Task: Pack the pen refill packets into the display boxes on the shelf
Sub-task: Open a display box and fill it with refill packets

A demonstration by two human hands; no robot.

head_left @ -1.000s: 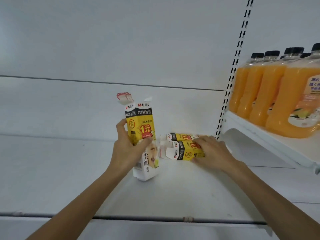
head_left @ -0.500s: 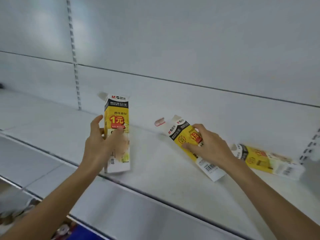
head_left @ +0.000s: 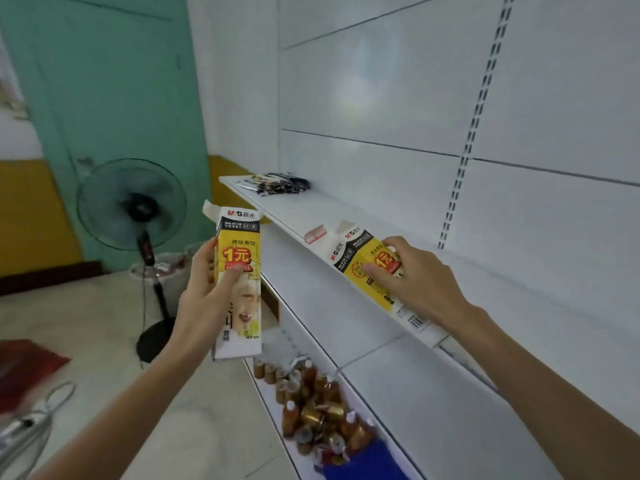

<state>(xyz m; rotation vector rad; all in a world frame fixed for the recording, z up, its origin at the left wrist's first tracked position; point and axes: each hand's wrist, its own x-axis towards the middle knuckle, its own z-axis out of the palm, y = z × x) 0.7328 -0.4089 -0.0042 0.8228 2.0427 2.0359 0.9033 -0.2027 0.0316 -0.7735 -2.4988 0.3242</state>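
White shop shelf (head_left: 322,209), bare back panels (head_left: 381,98). Left hand (head_left: 204,292): wrapped round upright display box (head_left: 239,282), flap open, off the shelf front. Right hand (head_left: 415,282): gripping second display box (head_left: 367,271), slanted over shelf, mouth toward refill packets (head_left: 277,183) heaped at far end, likely for loading.

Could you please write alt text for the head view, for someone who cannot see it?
The left hand holds a yellow display box upright beside the shelf; the right hand grips a second box tilted over it. Refill packets lie at the shelf's far end.
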